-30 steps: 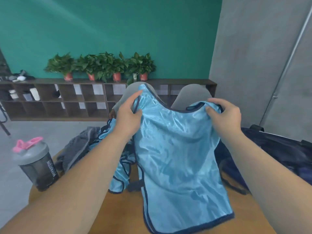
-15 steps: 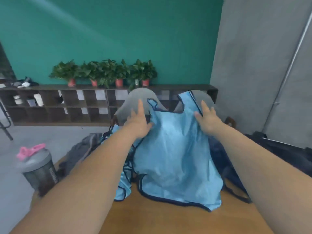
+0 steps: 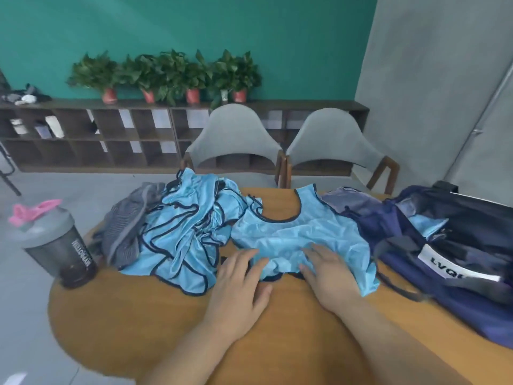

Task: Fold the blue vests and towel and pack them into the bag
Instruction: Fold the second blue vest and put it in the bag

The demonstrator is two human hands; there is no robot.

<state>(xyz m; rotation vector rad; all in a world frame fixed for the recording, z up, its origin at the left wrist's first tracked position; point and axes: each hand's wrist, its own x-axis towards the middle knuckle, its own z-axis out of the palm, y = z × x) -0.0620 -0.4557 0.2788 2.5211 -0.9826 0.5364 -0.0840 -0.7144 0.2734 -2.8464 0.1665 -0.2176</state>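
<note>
Both hands lie flat with straight fingers, gripping nothing. The left hand (image 3: 238,284) rests on the table (image 3: 138,315) with its fingertips on the near hem of a blue vest (image 3: 299,232). The right hand (image 3: 329,273) presses palm-down on the same vest just beside it, at the left hand's 3 o'clock. The vest is spread on the table, rumpled, with its neck opening pointing to 12 o'clock, away from the person.

At the vest's 9 o'clock, touching it, sits a heap of more blue vests (image 3: 186,232), unfolded. A grey striped towel (image 3: 127,229) lies bunched against the heap's 9 o'clock side. At the spread vest's 3 o'clock the dark blue bag (image 3: 458,287) lies open on the table, and light blue cloth (image 3: 424,220) shows inside it.

A shaker bottle (image 3: 61,245) with a pink lid stands at the table's edge, at 9 o'clock from the towel. Two grey chairs (image 3: 236,134) stand at 12 o'clock beyond the table.
</note>
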